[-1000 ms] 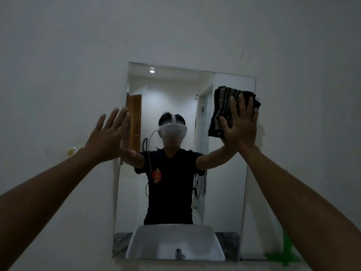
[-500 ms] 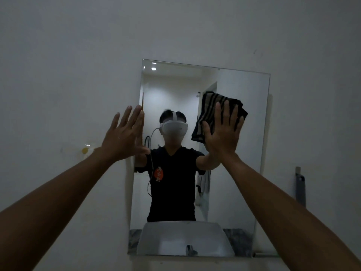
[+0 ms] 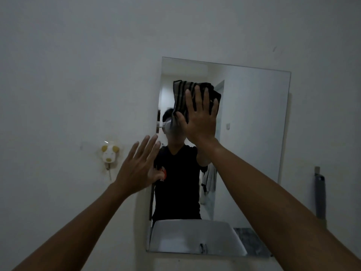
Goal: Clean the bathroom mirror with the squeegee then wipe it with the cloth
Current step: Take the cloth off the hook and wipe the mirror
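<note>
A frameless rectangular mirror [image 3: 254, 133] hangs on the white wall. My right hand [image 3: 199, 118] presses a dark striped cloth [image 3: 183, 92] flat against the upper left part of the glass, fingers straight and spread. My left hand [image 3: 138, 167] is raised with straight, spread fingers at the mirror's left edge, lower down, holding nothing. A grey squeegee [image 3: 320, 194] hangs on the wall to the right of the mirror. The mirror reflects a person in a black shirt, partly hidden behind my right hand.
A small dog-shaped wall hook [image 3: 109, 154] sticks to the wall left of the mirror. A white basin shows reflected at the mirror's bottom [image 3: 195, 237]. Bare white wall surrounds the mirror above and on both sides.
My right hand has slid the cloth leftward across the glass, from the upper right edge to the upper left part. My left hand stays open by the left edge, lower than before.
</note>
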